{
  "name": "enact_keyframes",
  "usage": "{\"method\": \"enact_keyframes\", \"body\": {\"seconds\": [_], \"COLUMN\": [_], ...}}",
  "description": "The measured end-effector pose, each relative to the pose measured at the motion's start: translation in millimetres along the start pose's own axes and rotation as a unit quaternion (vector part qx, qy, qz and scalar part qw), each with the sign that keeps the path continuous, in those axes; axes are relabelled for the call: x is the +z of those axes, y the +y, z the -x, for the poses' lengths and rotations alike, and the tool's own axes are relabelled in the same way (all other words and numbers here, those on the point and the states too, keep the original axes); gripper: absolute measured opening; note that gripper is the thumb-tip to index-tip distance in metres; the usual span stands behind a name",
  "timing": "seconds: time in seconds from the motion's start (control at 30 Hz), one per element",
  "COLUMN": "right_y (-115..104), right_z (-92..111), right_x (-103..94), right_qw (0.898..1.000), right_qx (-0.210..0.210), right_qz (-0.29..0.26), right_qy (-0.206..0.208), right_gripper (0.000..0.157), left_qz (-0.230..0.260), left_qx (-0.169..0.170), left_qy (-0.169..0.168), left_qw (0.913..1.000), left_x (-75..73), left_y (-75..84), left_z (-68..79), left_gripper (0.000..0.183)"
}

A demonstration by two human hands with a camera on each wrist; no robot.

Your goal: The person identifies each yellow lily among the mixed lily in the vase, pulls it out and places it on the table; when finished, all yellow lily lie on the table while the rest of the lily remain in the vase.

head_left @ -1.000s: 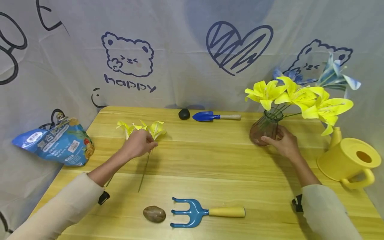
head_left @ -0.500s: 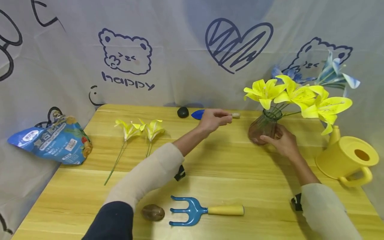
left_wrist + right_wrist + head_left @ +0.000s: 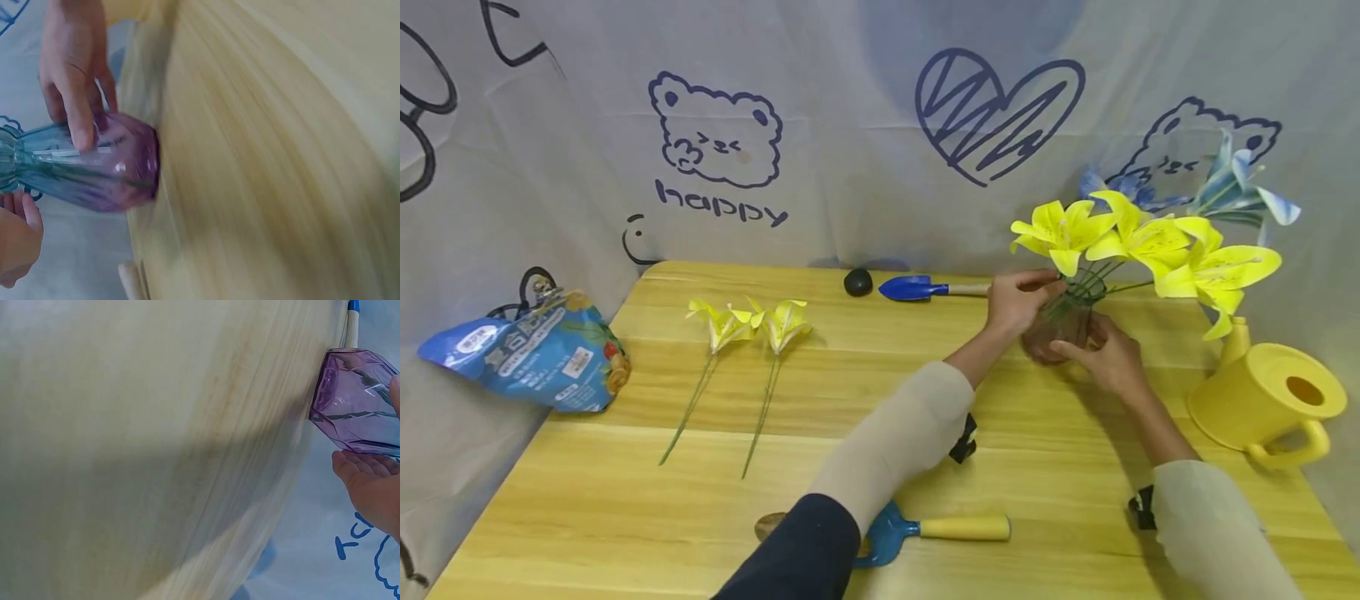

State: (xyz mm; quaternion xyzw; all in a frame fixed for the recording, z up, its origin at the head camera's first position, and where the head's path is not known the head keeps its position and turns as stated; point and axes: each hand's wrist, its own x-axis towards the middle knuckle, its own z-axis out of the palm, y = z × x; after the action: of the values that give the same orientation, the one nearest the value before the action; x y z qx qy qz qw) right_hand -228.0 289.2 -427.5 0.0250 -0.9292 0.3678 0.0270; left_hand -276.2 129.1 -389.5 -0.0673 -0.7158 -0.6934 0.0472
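Observation:
A faceted glass vase [image 3: 1051, 330], purple at the base and bluish at the neck, stands at the right side of the table. It holds several yellow lilies [image 3: 1138, 237] and blue flowers [image 3: 1243, 187]. My right hand [image 3: 1111, 354] grips the vase body from the right, thumb across the front in the left wrist view. From the left, my left hand [image 3: 1015, 307] has its fingers at the vase neck [image 3: 14, 164]; whether they touch the glass I cannot tell. Two yellow lilies, a left one [image 3: 721, 329] and a right one [image 3: 784, 325], lie on the table's left.
A blue trowel [image 3: 910, 288] and black stone [image 3: 857, 282] lie along the back edge. At right stands a yellow watering can [image 3: 1262, 400]. My left sleeve partly covers a blue hand fork [image 3: 891, 533] and brown stone [image 3: 769, 525]. A blue bag [image 3: 542, 358] sits far left.
My left hand has left the lilies at the left and crossed rightward, past the trowel, to the vase neck. The right lily now lies uncovered. My right hand keeps its grip on the vase.

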Motion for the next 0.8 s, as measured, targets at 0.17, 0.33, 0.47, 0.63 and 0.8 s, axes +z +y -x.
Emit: {"method": "enact_keyframes", "body": {"seconds": [0.17,0.33,0.47,0.63,0.8], "right_y": [0.2,0.5,0.4,1.2,1.5], "right_z": [-0.3,-1.2,-1.6,0.2,0.4], "right_x": [0.0,0.4,0.2,0.3,0.0], "right_qw": [1.0,1.0,1.0,1.0,1.0], "right_qx": [-0.006,-0.015,-0.015,-0.013,-0.017], "right_qz": [-0.007,-0.008,-0.014,-0.016,0.001], "right_qy": [0.001,0.013,0.012,0.013,0.021], "right_gripper": [0.081,0.081,0.082,0.081,0.078], "left_qz": [0.013,0.003,-0.011,0.026,0.095], "left_qx": [-0.001,0.008,0.015,0.023,0.053], "left_qy": [0.05,0.065,0.081,0.093,0.074], "left_qw": [0.9987,0.9978,0.9966,0.9951,0.9913], "left_x": [11.6,13.8,13.8,7.9,-9.3], "left_y": [3.4,10.1,15.7,22.3,39.9], "left_z": [0.5,-3.8,-7.3,-7.1,-6.8], "left_gripper": [0.018,0.014,0.012,0.011,0.013]}}
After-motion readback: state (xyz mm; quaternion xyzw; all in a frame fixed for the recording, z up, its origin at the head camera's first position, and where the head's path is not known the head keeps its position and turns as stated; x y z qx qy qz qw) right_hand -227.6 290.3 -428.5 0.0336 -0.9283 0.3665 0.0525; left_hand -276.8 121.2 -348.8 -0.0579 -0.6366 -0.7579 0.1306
